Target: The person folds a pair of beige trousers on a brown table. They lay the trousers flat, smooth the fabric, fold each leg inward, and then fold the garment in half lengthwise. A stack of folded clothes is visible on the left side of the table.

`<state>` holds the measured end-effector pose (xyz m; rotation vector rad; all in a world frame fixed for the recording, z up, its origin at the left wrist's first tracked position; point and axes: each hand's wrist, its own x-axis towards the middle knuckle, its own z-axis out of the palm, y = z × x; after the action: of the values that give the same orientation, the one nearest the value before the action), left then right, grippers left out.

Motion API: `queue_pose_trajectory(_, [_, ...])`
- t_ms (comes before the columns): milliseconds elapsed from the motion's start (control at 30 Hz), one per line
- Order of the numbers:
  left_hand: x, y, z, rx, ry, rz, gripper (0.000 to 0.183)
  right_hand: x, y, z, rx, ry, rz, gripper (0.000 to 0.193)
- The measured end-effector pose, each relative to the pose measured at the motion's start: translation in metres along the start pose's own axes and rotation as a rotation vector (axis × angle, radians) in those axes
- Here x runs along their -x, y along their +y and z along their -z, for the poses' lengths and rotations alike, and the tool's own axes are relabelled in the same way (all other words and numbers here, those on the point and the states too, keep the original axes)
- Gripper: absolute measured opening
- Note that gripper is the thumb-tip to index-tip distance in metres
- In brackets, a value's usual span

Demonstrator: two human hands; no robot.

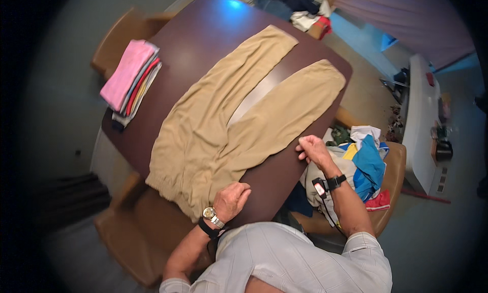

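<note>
Tan trousers (pixel 203 135) with a gathered elastic waist lie spread on the dark brown table (pixel 188 54). Their waist is toward me at the lower left, and both legs stretch to the far right, apart from each other. My left hand (pixel 231 201), with a metal watch on its wrist, is at the near side of the trousers by the waist. Its fingers are curled together and point right, with no cloth seen in them. My right hand (pixel 314 151) is over the table's right edge, beside the nearer leg. Its fingers are loosely bent, a little apart, and hold nothing.
A folded clothes stack (pixel 129 82), pink on top, sits at the table's left edge. On the right, a tan chair (pixel 394 166) bears a heap of loose clothes (pixel 368 163). Another chair (pixel 137 232) stands at the near left. More clothes (pixel 290 3) lie beyond the far edge.
</note>
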<state>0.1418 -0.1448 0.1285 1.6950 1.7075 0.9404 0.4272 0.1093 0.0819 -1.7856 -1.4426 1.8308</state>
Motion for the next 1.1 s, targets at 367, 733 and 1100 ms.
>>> queue_pose_trajectory(367, [0.197, -0.036, 0.025, -0.071, 0.464, 0.6, 0.019, 0.045, 0.001, -0.112, 0.312, -0.299, 0.101, 0.026])
queue_pose_trajectory(733, [0.222, -0.097, 0.005, 0.761, 0.718, 0.983, 0.045, 0.063, 0.024, -0.162, 0.387, -0.377, 0.189, 0.025])
queue_pose_trajectory(1100, [0.219, -0.087, 0.041, 1.178, 0.534, 0.956, 0.023, 0.138, -0.023, -0.26, 0.75, -0.406, 1.224, 0.051])
